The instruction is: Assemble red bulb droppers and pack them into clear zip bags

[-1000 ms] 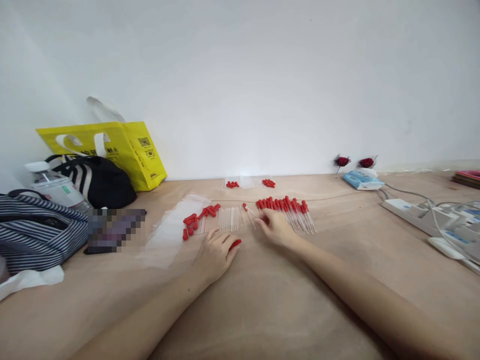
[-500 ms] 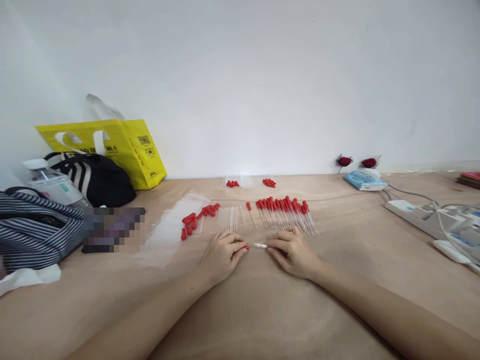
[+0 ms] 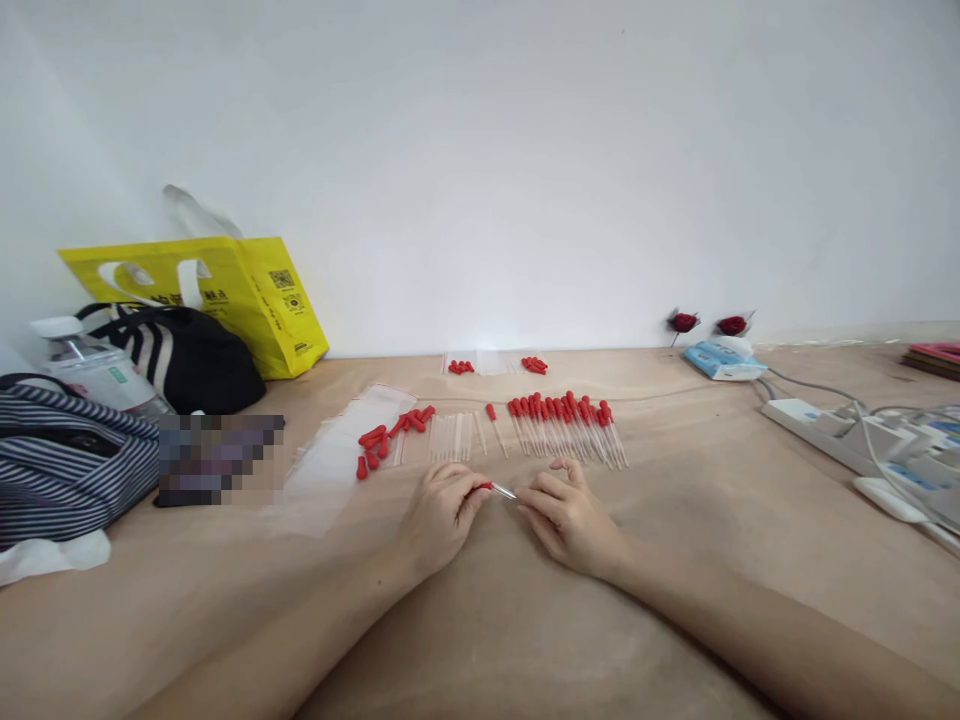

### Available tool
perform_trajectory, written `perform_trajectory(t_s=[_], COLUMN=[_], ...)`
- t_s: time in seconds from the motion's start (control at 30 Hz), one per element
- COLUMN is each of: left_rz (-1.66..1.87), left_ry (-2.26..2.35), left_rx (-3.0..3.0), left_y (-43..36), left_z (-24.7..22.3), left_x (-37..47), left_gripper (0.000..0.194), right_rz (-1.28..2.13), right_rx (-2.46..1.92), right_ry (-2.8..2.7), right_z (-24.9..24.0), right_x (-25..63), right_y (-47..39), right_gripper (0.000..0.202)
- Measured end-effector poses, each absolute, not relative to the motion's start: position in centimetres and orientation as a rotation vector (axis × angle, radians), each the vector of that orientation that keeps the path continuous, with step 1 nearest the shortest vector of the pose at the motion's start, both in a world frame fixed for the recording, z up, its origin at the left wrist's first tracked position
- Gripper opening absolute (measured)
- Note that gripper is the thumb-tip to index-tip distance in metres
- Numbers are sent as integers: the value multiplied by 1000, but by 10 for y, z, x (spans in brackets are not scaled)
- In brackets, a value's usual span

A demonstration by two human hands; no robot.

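Observation:
My left hand [image 3: 442,512] is closed, pinching a red rubber bulb [image 3: 485,486] between thumb and fingers. A clear glass dropper tube [image 3: 504,491] runs from the bulb's mouth to the fingertips of my right hand [image 3: 571,522], which is closed around its far end. Bulb and tube meet; how deep the tube sits I cannot tell. Just beyond my hands lie a row of bare glass tubes [image 3: 450,438] and a row of droppers with red bulbs [image 3: 566,425]. Loose red bulbs [image 3: 373,437] lie left of the tubes.
Clear plastic bags [image 3: 330,465] lie flat at the left. Further left are a striped pouch [image 3: 75,460], a black bag [image 3: 202,360], a bottle [image 3: 112,375] and a yellow bag [image 3: 262,320]. A tissue pack [image 3: 724,362] and a power strip [image 3: 817,425] with cables occupy the right.
The gap between the red bulb and the glass tube has closed; the tube now meets the bulb at a slant. My right hand has shifted slightly left, and the view has moved a little.

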State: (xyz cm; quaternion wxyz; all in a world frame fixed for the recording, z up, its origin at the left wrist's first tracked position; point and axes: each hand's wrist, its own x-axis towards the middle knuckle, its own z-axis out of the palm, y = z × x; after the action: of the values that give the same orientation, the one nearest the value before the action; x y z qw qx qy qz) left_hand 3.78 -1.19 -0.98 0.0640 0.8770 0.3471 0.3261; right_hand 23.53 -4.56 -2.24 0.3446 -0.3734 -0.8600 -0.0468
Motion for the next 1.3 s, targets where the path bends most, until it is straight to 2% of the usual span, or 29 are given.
perform_trajectory(t_s=[0.17,0.47,0.73,1.3], left_rz=[974,886,868,855], left_ry=[1010,925,823,873], left_rx=[2621,2860,2891,2853], left_y=[-12,-18,-21,-13], left_z=[-10,-9,-4,-3], left_x=[35,38,41,28], left_gripper=[20,15,13,10], right_rz=[-149,-442,-283,-187], right_rx=[-916,-828,-955,-996], right_ry=[-2301,-2416,-2316,-2352], right_z=[-18,-18,-23,-18], right_x=[235,246,238,240], right_y=[-47,-40,-44,-39], right_gripper=[22,30,22,21])
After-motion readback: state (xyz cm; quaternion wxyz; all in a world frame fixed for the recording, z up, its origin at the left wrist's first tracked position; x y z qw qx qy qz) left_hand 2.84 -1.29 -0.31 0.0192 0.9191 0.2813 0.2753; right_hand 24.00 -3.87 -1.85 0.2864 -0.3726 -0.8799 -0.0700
